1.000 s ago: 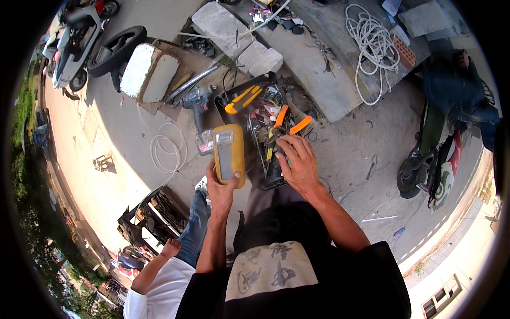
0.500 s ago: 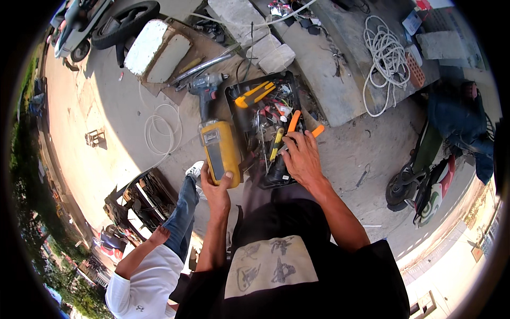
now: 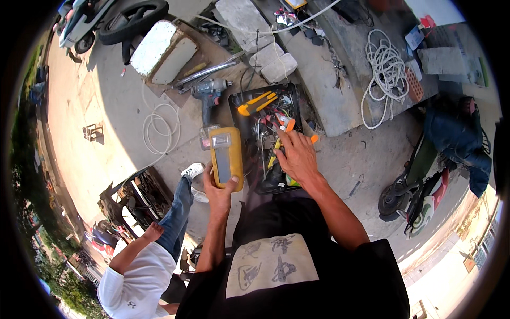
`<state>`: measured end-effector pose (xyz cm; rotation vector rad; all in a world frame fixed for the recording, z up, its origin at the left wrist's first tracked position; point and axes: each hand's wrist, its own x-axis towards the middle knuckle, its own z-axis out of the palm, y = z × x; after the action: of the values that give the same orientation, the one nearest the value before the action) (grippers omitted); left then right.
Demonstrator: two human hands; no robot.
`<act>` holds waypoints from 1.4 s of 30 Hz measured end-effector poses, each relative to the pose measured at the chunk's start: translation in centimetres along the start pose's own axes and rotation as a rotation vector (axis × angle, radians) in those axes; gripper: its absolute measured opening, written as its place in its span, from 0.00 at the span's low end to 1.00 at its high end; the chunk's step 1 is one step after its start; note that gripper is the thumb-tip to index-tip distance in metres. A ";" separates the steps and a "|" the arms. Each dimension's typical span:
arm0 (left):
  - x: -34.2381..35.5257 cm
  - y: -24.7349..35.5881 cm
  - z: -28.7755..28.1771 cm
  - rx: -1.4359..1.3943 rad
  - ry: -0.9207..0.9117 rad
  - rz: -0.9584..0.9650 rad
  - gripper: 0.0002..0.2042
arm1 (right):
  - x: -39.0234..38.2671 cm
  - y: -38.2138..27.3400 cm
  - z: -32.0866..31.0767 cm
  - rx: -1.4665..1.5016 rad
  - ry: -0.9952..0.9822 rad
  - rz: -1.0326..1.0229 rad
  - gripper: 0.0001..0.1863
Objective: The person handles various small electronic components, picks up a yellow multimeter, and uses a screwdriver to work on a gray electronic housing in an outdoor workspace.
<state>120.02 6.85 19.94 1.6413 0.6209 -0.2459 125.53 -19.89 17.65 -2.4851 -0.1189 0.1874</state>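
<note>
My left hand (image 3: pixel 219 195) is closed around the lower end of a yellow handheld meter (image 3: pixel 236 154), a boxy case with a long grey panel facing up. My thumb lies across its lower edge. Over the black tool tray (image 3: pixel 232 109), my right hand (image 3: pixel 300 162) reaches in with fingers and thumb apart, and nothing shows between them. Orange handles (image 3: pixel 290 125) stick out beside its fingers; the rest of that tool is hidden. A yellow-and-black screwdriver-like handle (image 3: pixel 274 151) lies by my thumb. Farther up in the tray rests a yellow utility knife (image 3: pixel 257 103) among small loose parts.
A cordless drill (image 3: pixel 208 97) lies left of the tray. Beyond are a white foam block (image 3: pixel 155 52), a tyre (image 3: pixel 133 21) and concrete slabs (image 3: pixel 324 80) with coiled white rope (image 3: pixel 386 74). A person in a white shirt (image 3: pixel 141 276) is at the lower left; a scooter (image 3: pixel 419 196) stands right.
My right hand has shifted slightly left and now covers more of the orange handles. My left hand still holds the meter, which has moved slightly right in view. The whole view has shifted a little.
</note>
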 end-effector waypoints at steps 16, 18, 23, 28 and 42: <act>-1.5 0.4 1.6 0.075 -0.028 0.080 0.44 | 6.9 2.8 2.7 -0.028 -0.124 -0.286 0.25; -1.6 0.3 1.7 0.069 -0.020 0.082 0.44 | 5.1 4.7 1.9 0.151 -0.012 -0.320 0.24; -1.6 1.8 2.5 0.134 -0.027 0.087 0.44 | 2.7 5.0 -0.6 0.293 0.069 -0.211 0.26; -0.6 2.4 3.2 0.195 -0.094 0.107 0.44 | 2.9 1.8 -1.3 0.297 -0.232 -0.425 0.35; -1.1 0.5 1.9 0.142 -0.032 0.101 0.46 | 2.9 1.9 -1.6 0.290 0.079 -0.054 0.16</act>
<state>119.74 4.70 20.62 1.7965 0.5046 -0.2463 128.68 -21.94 17.49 -2.1942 -0.1168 0.0769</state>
